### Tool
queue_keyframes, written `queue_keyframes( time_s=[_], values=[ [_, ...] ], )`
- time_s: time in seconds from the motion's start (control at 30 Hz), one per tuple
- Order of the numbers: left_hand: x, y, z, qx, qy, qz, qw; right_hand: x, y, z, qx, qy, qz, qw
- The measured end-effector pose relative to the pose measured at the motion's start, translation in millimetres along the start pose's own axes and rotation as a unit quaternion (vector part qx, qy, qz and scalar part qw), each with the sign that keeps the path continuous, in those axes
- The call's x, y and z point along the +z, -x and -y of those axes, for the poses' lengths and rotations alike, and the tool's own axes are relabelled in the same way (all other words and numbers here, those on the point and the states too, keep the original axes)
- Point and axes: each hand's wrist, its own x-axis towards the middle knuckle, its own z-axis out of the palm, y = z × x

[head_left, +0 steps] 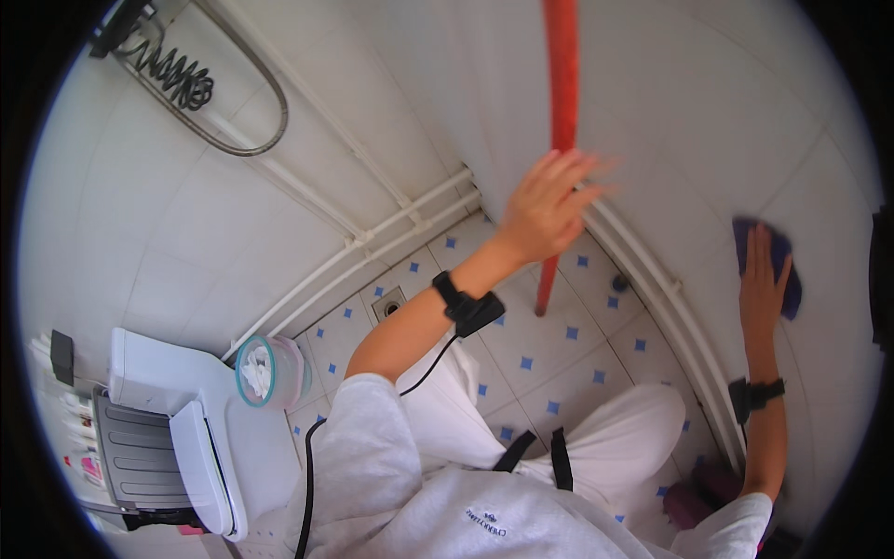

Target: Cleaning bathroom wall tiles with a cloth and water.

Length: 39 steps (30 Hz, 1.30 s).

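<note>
The left hand (545, 207) is open, reaching at the stiff red pole (562, 112); the right hand (762, 279) lies flat, pressing a soft, light blue cloth (780, 250) on the wall tile (652, 121).

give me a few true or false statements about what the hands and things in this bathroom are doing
1. The right hand presses a blue cloth flat against the tiled wall. True.
2. The left hand grips a green broom. False: it is open at a red pole, grip unclear through blur.
3. The toilet lid is up. False: it is closed.
4. A small waste bin stands beside the toilet. True.
5. The floor tiles are plain black. False: white with small blue squares.
</note>
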Motion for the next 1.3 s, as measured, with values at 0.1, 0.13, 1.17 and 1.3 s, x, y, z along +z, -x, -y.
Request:
queue_keyframes(
  time_s=[0.1, 0.13, 1.17, 1.3],
  values=[
    [-54.4, 58.3, 66.7, -0.067, -0.090, -0.042, 0.993, 7.0, 13.7, -0.3, -0.051, 0.028, -0.007, 0.998],
    [-74.7, 78.5, 86.4, -0.091, -0.124, -0.045, 0.987, 2.6, 14.6, -5.3, -0.085, -0.046, -0.017, 0.995],
    [-129.4, 106.5, 309.5, -0.168, -0.281, -0.198, 0.924, -99.4, -255.0, 375.1, 0.083, -0.519, -0.190, 0.829],
    [-127.2, 102.7, 324.5, -0.148, -0.248, -0.190, 0.938, -94.4, -241.6, 386.5, 0.098, -0.548, -0.158, 0.815]
  ],
)
